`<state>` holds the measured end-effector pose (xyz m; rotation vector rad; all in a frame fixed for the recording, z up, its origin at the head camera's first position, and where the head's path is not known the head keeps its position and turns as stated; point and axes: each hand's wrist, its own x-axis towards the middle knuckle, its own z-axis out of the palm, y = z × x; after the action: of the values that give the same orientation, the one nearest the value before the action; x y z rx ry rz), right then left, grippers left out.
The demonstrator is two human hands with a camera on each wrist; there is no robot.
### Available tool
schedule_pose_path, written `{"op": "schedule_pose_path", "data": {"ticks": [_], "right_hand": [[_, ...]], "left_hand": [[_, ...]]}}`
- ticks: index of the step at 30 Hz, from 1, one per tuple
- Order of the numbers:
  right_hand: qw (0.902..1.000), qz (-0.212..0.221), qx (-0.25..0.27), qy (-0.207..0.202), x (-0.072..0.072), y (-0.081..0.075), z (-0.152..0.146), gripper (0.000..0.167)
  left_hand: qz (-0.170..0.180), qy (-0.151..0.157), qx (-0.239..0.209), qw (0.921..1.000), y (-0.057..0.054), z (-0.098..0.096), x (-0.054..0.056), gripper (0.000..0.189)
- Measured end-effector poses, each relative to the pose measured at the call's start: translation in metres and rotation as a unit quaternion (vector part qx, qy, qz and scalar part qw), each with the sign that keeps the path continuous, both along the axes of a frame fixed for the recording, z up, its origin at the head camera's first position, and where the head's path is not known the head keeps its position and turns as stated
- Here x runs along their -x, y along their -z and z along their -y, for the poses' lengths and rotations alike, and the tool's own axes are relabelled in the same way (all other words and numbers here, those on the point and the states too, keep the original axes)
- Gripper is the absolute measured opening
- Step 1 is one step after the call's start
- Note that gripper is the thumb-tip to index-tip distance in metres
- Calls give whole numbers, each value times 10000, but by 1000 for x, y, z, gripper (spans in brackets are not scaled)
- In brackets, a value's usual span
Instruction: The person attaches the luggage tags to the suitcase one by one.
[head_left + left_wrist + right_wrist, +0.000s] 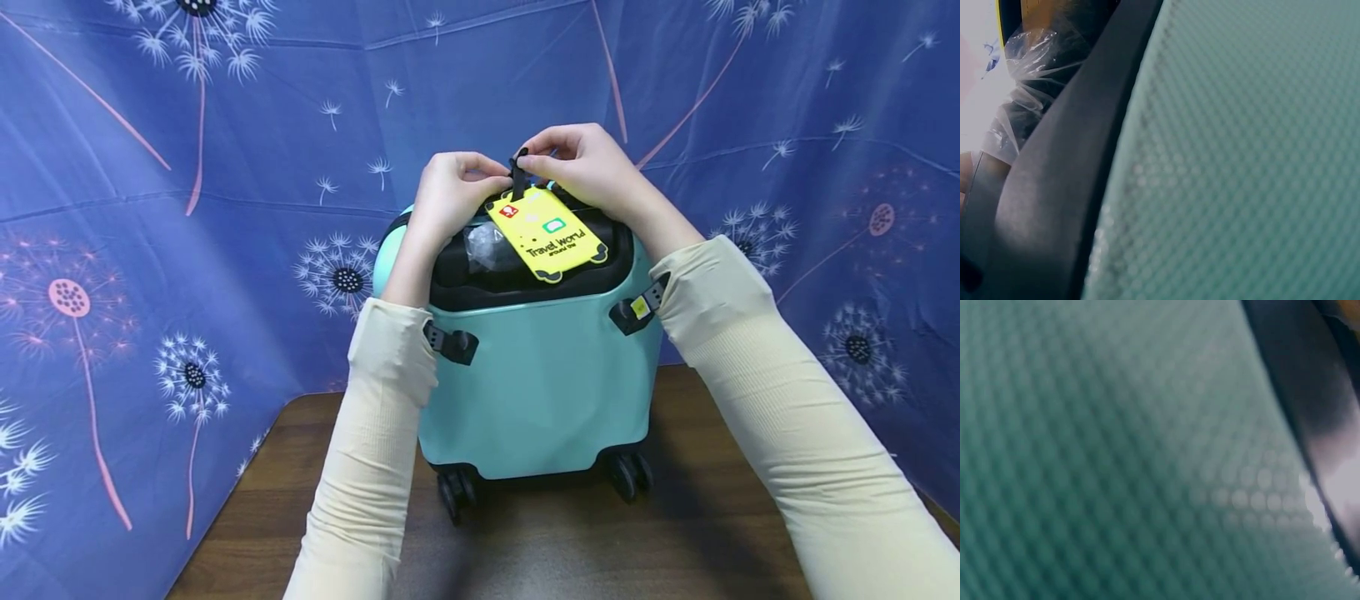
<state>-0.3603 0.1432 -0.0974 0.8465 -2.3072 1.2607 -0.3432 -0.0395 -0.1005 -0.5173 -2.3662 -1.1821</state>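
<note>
A small teal suitcase (540, 375) stands upright in the middle of the head view. Against its black top panel leans a yellow luggage tag (551, 225) printed "Travel World", with a black strap (518, 185) at its upper end. My left hand (456, 190) pinches the strap low, near the tag, between thumb and forefinger. From the other side my right hand (588, 167) pinches the strap's upper end, fingers bent. Both wrist views look onto the textured teal shell (1241, 156) and its black trim (1066, 181); the fingertips and strap are out of sight there.
Clear plastic wrap (487, 247) covers part of the suitcase top by the tag. Black wheels (456, 492) rest on the brown wooden table (555, 542). Behind and at both sides hangs a blue cloth (480, 83) with dandelion prints.
</note>
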Motion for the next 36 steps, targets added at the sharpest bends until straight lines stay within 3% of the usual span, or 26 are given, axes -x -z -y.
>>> {"op": "schedule_pose_path", "data": {"ticks": [10, 19, 22, 27, 36], "right_hand": [[9999, -83, 101, -61, 0, 1, 0, 21], [9985, 204, 501, -73, -3, 1, -1, 16], [9978, 234, 606, -123, -4, 1, -1, 15], [9972, 270, 674, -171, -3, 0, -1, 16], [9965, 337, 748, -148, -1, -1, -1, 20]], "left_hand": [[140, 7, -67, 9999, -1, 0, 0, 21], [219, -193, 606, 9977, -3, 0, -1, 22], [259, -122, 594, 9978, -3, 0, 0, 22], [117, 23, 520, 9986, -1, 2, 0, 21], [-172, 17, 554, 9983, -1, 1, 1, 20]]}}
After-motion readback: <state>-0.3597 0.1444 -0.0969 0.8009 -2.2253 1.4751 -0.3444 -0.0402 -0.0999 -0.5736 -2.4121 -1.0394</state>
